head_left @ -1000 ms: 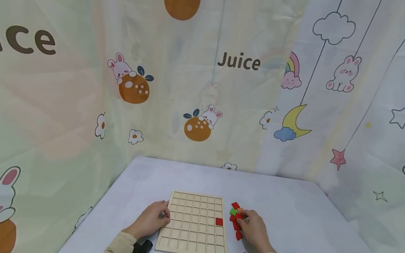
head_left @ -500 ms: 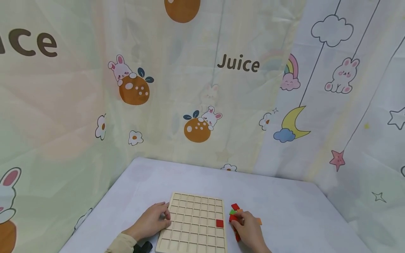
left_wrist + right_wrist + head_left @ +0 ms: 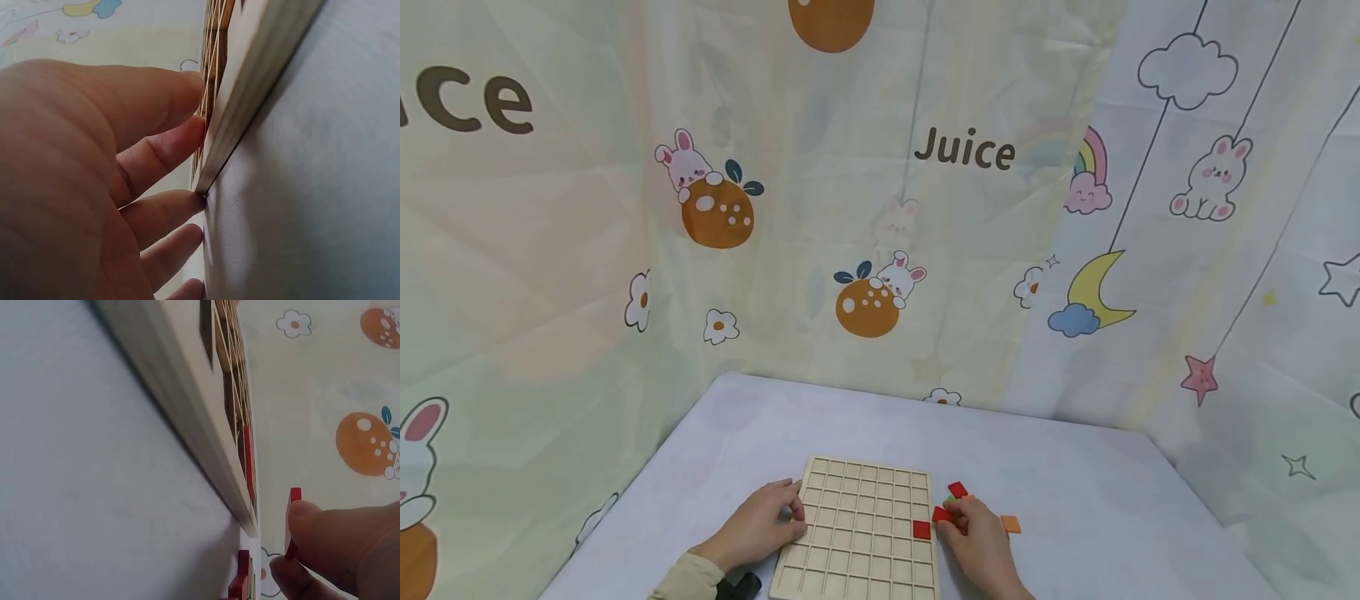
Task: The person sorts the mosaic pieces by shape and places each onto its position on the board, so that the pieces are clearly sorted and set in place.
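Note:
A light wooden grid board (image 3: 857, 517) lies on the white table, with one red square tile (image 3: 921, 530) set in a cell by its right side. My left hand (image 3: 763, 518) is at the board's left edge; in the left wrist view its outstretched fingertips (image 3: 195, 203) rest against the wooden rim. Between thumb and fingers, my right hand (image 3: 983, 546) pinches another red square tile (image 3: 941, 515) just off the board's right edge. The right wrist view shows this held tile (image 3: 295, 495) edge-on, apart from the board.
Beyond my right hand lie a red tile (image 3: 957, 490), part of a green tile (image 3: 950, 501) and part of an orange one (image 3: 967, 498). Another orange tile (image 3: 1011, 524) is to the right of the hand. A printed curtain (image 3: 805, 208) surrounds the table's back and sides.
My right hand has moved left from the tile pile toward the board, carrying a red tile. An orange tile now shows to its right. The left hand stays at the board's edge.

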{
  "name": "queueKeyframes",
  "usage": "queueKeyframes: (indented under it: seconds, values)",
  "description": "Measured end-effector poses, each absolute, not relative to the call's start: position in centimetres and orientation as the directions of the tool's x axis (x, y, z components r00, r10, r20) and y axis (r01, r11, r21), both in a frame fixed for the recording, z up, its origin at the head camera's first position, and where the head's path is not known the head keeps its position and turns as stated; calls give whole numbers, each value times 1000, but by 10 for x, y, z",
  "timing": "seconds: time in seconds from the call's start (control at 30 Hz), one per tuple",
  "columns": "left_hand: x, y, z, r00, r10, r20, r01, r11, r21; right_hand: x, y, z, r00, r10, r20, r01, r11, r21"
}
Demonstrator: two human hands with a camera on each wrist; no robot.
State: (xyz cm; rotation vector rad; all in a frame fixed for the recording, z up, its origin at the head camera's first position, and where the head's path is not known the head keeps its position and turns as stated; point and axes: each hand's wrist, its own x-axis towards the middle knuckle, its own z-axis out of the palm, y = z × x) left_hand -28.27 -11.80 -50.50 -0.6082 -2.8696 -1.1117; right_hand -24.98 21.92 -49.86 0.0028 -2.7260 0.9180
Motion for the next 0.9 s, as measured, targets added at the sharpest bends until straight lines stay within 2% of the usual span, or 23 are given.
queueKeyframes:
  seconds: [0.27, 0.53, 0.9]
  values:
    - [-283, -120, -506, -909, 385, 161, 393, 662, 638, -248, 209, -497, -970, 57, 236, -94, 808, -582]
    - [-282, -119, -505, -903, 394, 171, 408, 658, 633, -245, 207, -498, -965, -21, 261, -177, 789, -589]
    - [-283, -120, -505, -898, 411, 156, 412, 667, 620, -244, 203, -500, -962, -80, 260, -222, 785, -579]
